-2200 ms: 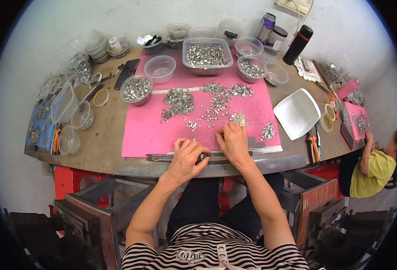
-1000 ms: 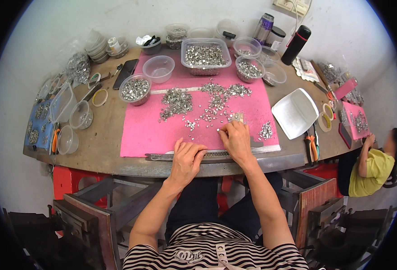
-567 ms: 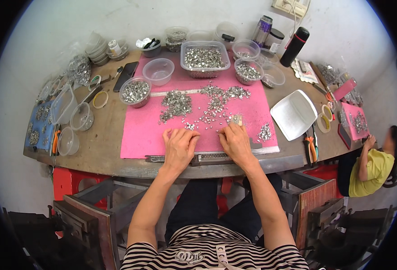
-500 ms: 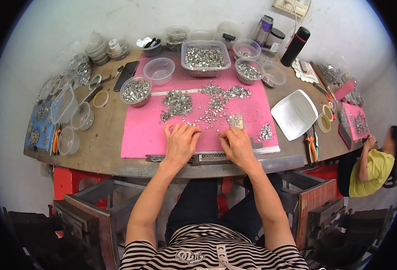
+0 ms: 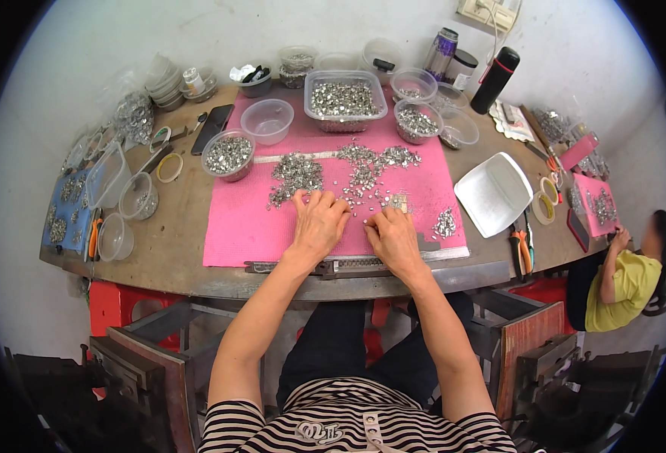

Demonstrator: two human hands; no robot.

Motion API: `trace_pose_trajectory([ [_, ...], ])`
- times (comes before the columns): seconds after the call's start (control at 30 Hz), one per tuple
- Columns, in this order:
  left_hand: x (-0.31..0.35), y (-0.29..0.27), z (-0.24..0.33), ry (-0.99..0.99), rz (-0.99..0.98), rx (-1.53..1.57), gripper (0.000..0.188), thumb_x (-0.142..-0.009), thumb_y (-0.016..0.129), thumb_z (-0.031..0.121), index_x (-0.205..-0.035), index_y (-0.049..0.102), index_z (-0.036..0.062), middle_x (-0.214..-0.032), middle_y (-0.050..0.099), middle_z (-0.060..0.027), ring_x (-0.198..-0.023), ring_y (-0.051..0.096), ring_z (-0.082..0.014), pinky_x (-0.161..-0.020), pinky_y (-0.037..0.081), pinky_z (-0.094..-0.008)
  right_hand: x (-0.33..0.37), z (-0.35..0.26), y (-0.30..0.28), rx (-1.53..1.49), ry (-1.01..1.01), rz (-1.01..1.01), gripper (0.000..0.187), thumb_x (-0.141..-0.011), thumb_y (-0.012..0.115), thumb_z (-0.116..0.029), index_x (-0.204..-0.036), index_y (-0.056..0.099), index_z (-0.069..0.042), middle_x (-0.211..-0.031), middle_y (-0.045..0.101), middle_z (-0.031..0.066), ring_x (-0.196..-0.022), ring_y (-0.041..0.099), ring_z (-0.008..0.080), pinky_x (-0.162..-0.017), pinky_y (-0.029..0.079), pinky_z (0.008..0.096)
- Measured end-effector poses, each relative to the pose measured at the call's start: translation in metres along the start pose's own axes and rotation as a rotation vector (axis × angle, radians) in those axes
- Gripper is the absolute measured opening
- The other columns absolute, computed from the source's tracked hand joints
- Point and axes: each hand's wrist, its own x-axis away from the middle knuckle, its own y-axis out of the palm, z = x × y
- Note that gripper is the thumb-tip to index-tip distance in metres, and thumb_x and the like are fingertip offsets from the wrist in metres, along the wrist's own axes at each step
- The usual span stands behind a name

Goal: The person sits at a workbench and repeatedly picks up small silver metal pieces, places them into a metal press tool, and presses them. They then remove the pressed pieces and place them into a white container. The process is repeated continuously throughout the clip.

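My left hand is over the pink mat, fingers bent and thumb drawn in, at the near edge of a heap of small silvery metal pieces. Its fingertips are closed together, and whatever they hold is hidden. To its right, my right hand has curled, closed fingers beside more scattered metal pieces. Anything in its grip is too small to name. Just below both hands, a dark metal strip with a toothed row lies along the table's front edge.
A rectangular tub of metal pieces stands at the back, with round bowls around it. A white tray and orange-handled pliers are on the right. Farther right, a person in a yellow top sits at the table.
My left hand has moved right and slightly up, closer to the right hand, its fingers drawn together more. My right hand has shifted slightly left.
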Motion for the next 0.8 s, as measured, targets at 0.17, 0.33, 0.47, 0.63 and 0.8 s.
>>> trace_pose_trajectory([
  [0.17,0.002,-0.009,0.002,0.035,0.003,0.059,0.007,-0.091,0.073,0.017,-0.095,0.070,0.0116,-0.091,0.061,-0.0021,-0.096,0.058,-0.0218,-0.104,0.030,-0.0518,0.004,0.003,0.003,0.057,0.004,0.023,0.009,-0.086,0.072,-0.009,-0.092,0.067,-0.005,-0.087,0.061,0.0105,-0.086,0.062,0.0302,-0.081,0.044,0.0433],
  [0.33,0.041,-0.048,0.025,0.006,-0.024,0.195,0.007,-0.091,0.072,0.015,-0.094,0.068,0.0106,-0.090,0.062,-0.0014,-0.092,0.058,-0.0220,-0.103,0.031,-0.0491,0.010,0.005,-0.004,0.038,-0.017,0.071,0.006,-0.088,0.068,-0.007,-0.093,0.066,-0.003,-0.088,0.061,0.0125,-0.084,0.061,0.0314,-0.080,0.044,0.0438],
  [0.47,0.068,-0.056,0.034,-0.023,-0.009,0.263,0.007,-0.090,0.073,0.014,-0.095,0.068,0.0106,-0.091,0.062,-0.0015,-0.091,0.059,-0.0217,-0.102,0.033,-0.0471,0.022,-0.016,-0.022,-0.108,-0.005,0.055,0.003,-0.089,0.067,-0.004,-0.092,0.065,-0.003,-0.085,0.058,0.0110,-0.083,0.060,0.0301,-0.077,0.041,0.0428],
  [0.63,0.076,-0.047,0.035,-0.021,0.040,0.272,0.010,-0.087,0.076,0.011,-0.095,0.069,0.0089,-0.090,0.063,-0.0029,-0.090,0.060,-0.0212,-0.099,0.035,-0.0435,0.046,-0.042,-0.018,-0.267,0.033,0.113,0.007,-0.088,0.068,-0.001,-0.093,0.065,-0.003,-0.084,0.059,0.0092,-0.082,0.058,0.0290,-0.078,0.040,0.0416],
  [0.8,0.077,-0.043,0.032,0.009,0.067,0.301,0.012,-0.085,0.077,0.008,-0.095,0.071,0.0070,-0.090,0.065,-0.0041,-0.088,0.060,-0.0223,-0.096,0.037,-0.0413,0.052,-0.047,-0.009,-0.195,0.010,0.187,0.011,-0.085,0.072,-0.001,-0.094,0.068,-0.004,-0.090,0.064,0.0065,-0.084,0.059,0.0265,-0.080,0.041,0.0402],
])
